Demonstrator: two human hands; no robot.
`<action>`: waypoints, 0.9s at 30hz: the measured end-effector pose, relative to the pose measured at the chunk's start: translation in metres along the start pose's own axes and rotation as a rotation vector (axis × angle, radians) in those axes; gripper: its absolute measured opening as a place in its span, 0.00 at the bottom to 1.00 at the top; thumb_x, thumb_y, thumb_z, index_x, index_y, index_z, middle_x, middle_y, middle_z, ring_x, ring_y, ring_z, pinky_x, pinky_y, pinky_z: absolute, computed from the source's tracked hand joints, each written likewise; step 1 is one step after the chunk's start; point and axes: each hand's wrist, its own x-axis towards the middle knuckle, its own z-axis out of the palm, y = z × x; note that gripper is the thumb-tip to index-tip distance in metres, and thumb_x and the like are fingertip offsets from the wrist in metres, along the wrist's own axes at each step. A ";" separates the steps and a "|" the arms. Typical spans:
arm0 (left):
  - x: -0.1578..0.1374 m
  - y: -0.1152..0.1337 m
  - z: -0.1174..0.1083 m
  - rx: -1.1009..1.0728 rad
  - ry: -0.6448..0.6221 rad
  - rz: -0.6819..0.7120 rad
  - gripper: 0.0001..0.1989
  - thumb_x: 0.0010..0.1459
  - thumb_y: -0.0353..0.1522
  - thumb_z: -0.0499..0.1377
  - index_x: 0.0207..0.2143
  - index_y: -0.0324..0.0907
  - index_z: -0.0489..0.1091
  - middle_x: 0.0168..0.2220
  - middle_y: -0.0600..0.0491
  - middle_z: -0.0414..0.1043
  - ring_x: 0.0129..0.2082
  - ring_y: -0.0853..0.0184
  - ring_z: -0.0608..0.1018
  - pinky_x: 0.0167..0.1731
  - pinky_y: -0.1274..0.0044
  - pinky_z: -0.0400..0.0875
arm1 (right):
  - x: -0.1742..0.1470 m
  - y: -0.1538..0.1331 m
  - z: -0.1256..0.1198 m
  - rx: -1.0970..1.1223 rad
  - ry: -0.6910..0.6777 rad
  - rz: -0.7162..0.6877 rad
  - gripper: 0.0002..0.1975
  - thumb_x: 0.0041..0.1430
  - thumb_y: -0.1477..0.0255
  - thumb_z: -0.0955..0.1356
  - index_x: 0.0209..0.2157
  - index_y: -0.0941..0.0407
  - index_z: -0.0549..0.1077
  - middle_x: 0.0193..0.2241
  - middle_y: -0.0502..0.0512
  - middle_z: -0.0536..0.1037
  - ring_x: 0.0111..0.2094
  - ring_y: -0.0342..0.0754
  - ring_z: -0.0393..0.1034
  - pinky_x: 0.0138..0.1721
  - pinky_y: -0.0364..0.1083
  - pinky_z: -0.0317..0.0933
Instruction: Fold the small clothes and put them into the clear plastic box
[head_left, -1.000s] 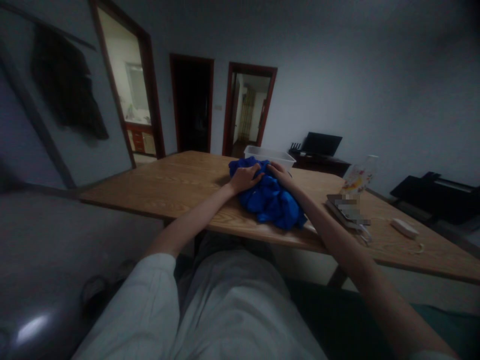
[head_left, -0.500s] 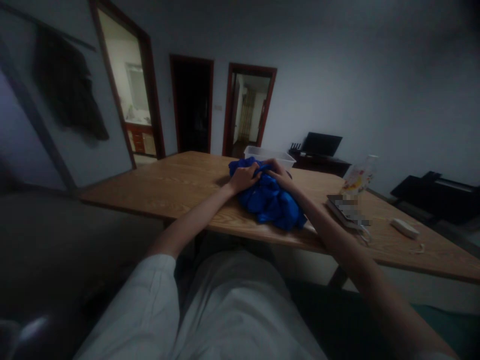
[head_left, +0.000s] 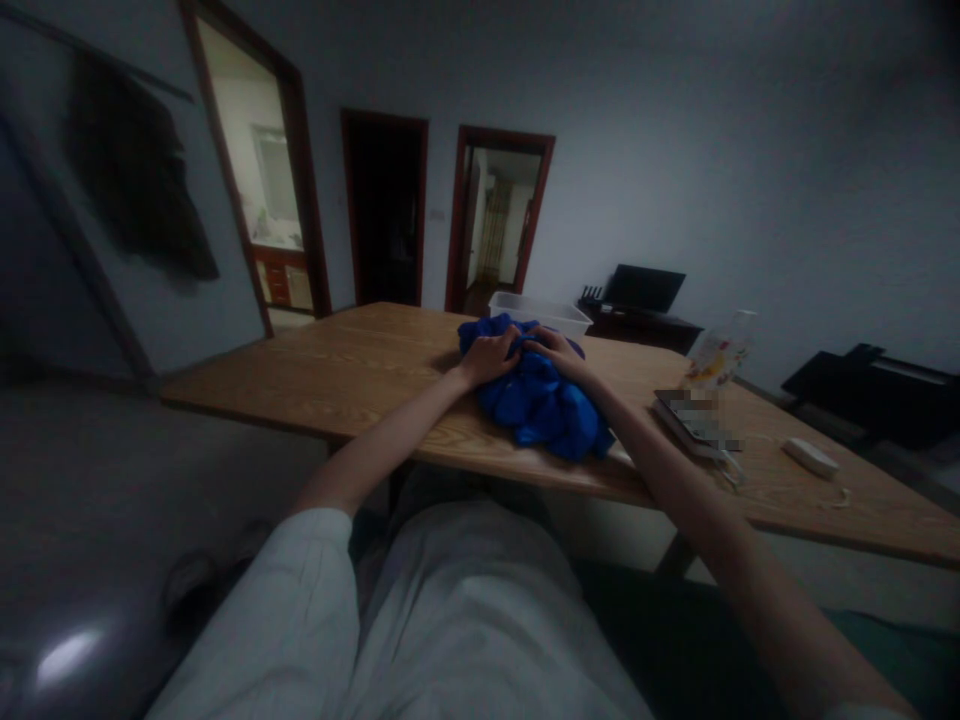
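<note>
A crumpled heap of shiny blue fabric (head_left: 544,405) lies on the wooden table (head_left: 345,365) near its front edge. My left hand (head_left: 489,357) grips the cloth's upper part from the left, fingers curled into the folds. From the right, my right hand (head_left: 556,352) holds the same upper part, its fingers bent over the cloth close to the left hand. Whether the fabric is a garment or some other item I cannot tell. Just behind the heap stands a clear plastic bin (head_left: 544,310), partly hidden by the hands and cloth.
On the table's right side are a book or box-like item (head_left: 686,425) with a blurred cover, a clear patterned plastic bag or bottle (head_left: 720,355) and a white elongated case (head_left: 810,457). A dark screen (head_left: 645,287) stands against the far wall.
My right hand's fingers have shifted slightly on the blue fabric. The left hand and the heap stay nearly where they were.
</note>
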 end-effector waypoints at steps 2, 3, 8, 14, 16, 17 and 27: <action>0.000 0.000 0.000 -0.001 -0.006 -0.006 0.19 0.70 0.39 0.53 0.56 0.37 0.64 0.42 0.41 0.80 0.41 0.54 0.84 0.38 0.70 0.73 | -0.001 -0.003 0.000 -0.007 -0.006 0.015 0.20 0.62 0.51 0.70 0.42 0.53 0.77 0.41 0.53 0.79 0.44 0.54 0.73 0.51 0.49 0.65; 0.000 0.000 0.001 0.000 -0.008 -0.006 0.19 0.70 0.39 0.53 0.57 0.36 0.64 0.42 0.41 0.80 0.41 0.54 0.84 0.38 0.70 0.73 | -0.001 -0.004 0.001 -0.013 -0.007 0.024 0.20 0.62 0.50 0.70 0.41 0.53 0.77 0.40 0.53 0.79 0.44 0.53 0.72 0.50 0.49 0.65; 0.001 -0.001 0.002 0.015 0.002 -0.014 0.19 0.70 0.40 0.54 0.57 0.37 0.64 0.40 0.41 0.80 0.40 0.54 0.84 0.38 0.71 0.72 | 0.000 -0.002 0.002 -0.015 -0.011 0.063 0.23 0.62 0.47 0.68 0.36 0.54 0.75 0.34 0.52 0.77 0.38 0.51 0.71 0.43 0.46 0.66; 0.001 0.000 0.002 0.000 0.007 -0.007 0.19 0.72 0.42 0.52 0.55 0.37 0.64 0.42 0.41 0.81 0.40 0.56 0.84 0.37 0.73 0.71 | 0.003 0.011 0.000 -0.025 0.048 0.062 0.22 0.62 0.48 0.68 0.38 0.54 0.75 0.36 0.53 0.78 0.41 0.53 0.71 0.47 0.49 0.66; 0.001 0.001 0.002 -0.009 0.019 0.002 0.19 0.73 0.43 0.49 0.54 0.38 0.65 0.42 0.42 0.80 0.40 0.57 0.84 0.36 0.73 0.71 | 0.003 0.018 0.000 -0.007 0.089 0.040 0.20 0.61 0.50 0.69 0.42 0.53 0.75 0.40 0.53 0.78 0.45 0.54 0.72 0.52 0.50 0.66; 0.000 0.001 0.002 -0.014 0.026 0.008 0.19 0.74 0.43 0.48 0.54 0.38 0.65 0.42 0.42 0.80 0.41 0.57 0.84 0.36 0.73 0.70 | 0.003 0.020 -0.001 0.000 0.107 0.024 0.20 0.60 0.51 0.70 0.44 0.52 0.74 0.43 0.54 0.78 0.47 0.54 0.71 0.54 0.51 0.65; -0.002 0.006 -0.003 -0.103 0.088 0.070 0.13 0.72 0.37 0.51 0.55 0.41 0.65 0.53 0.45 0.76 0.49 0.60 0.81 0.43 0.73 0.74 | 0.003 0.025 0.000 0.001 0.152 -0.030 0.16 0.60 0.57 0.70 0.46 0.51 0.71 0.44 0.55 0.75 0.48 0.56 0.70 0.57 0.55 0.64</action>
